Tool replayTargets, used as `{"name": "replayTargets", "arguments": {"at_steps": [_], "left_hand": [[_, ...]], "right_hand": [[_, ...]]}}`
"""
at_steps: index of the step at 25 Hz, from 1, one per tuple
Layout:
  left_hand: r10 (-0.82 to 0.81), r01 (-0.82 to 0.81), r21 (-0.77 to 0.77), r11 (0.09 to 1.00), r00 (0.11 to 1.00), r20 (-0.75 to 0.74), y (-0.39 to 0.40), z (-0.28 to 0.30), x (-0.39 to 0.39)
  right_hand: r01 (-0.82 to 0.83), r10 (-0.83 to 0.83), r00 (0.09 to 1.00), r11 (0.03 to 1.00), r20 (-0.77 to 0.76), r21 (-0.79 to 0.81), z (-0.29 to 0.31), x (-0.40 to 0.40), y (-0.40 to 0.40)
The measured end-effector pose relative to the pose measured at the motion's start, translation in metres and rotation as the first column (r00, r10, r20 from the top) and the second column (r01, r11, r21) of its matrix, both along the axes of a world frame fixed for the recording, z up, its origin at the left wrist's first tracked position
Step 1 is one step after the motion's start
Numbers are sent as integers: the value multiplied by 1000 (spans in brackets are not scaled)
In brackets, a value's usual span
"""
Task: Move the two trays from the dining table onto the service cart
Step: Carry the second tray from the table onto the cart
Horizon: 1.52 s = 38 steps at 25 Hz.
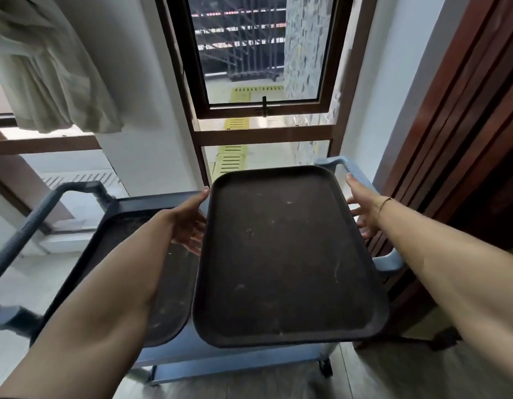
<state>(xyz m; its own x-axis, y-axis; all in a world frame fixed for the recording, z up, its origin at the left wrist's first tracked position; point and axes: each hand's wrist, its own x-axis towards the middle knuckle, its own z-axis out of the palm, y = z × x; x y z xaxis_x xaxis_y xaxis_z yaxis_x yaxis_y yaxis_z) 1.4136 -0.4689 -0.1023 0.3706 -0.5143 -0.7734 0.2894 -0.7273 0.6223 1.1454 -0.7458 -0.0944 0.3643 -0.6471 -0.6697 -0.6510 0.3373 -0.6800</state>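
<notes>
**Second tray at the cart, hands spread at its sides**

Dark tray (284,254) on the right half of the cart top, long axis running away from the body toward the window, near short end overhanging the cart's front edge. Tilted slightly or not fully seated, by the look of it; hard to tell whether flat down yet. Other tray (163,283) already lying on the left half of the cart, same orientation, right rim tucked just beside or under the first one's left rim, largely hidden by the left forearm.

Left hand (189,223) at the far part of the left long edge, fingers straight and spread, thumb up near the far left corner, touching the rim or just off it; cannot tell which. Right hand (361,205) opposite, at the right long edge, fingers likewise fanned out and uncurled, nothing pinched. Tray squarely between the two palms, both equally near, each beside the far half of the long sides rather than the near end.

Judged as the release stage: both trays on the cart, perhaps a small push forward needed to bring the overhanging end in.

Around that: blue cart (174,355) with handles (347,168) at left and right, window (263,53) straight ahead, pale curtain (48,67) upper left, wooden panelling (465,125) on the right, wood floor below.
</notes>
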Motion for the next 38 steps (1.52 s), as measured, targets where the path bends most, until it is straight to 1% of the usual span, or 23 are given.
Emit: {"name": "replayTargets", "arguments": {"at_steps": [5,9,14,17,25,33,38], "left_hand": [[81,-81,60,995,997,-3,-37,-27,7],[152,-154,94,984,988,26,-61,-47,10],[236,-246,134,960,968,84,-73,-72,10],[260,-274,161,948,960,101,-75,-84,11],[245,-250,163,954,968,47,-80,-108,17],[203,-197,179,964,979,-15,-78,-123,31],[211,-196,177,964,975,-72,-72,-135,32]], "right_hand": [[-65,68,997,996,-37,54,-31,15,-39],[-124,130,990,987,-56,100,-42,31,-62],[-178,185,982,971,-29,159,-65,44,-80],[-163,173,984,973,-50,161,-82,50,-85],[-152,164,985,972,-54,178,-104,60,-87],[-69,81,994,988,-79,139,-122,67,-72],[-23,30,998,991,-51,129,-132,68,-66]]}}
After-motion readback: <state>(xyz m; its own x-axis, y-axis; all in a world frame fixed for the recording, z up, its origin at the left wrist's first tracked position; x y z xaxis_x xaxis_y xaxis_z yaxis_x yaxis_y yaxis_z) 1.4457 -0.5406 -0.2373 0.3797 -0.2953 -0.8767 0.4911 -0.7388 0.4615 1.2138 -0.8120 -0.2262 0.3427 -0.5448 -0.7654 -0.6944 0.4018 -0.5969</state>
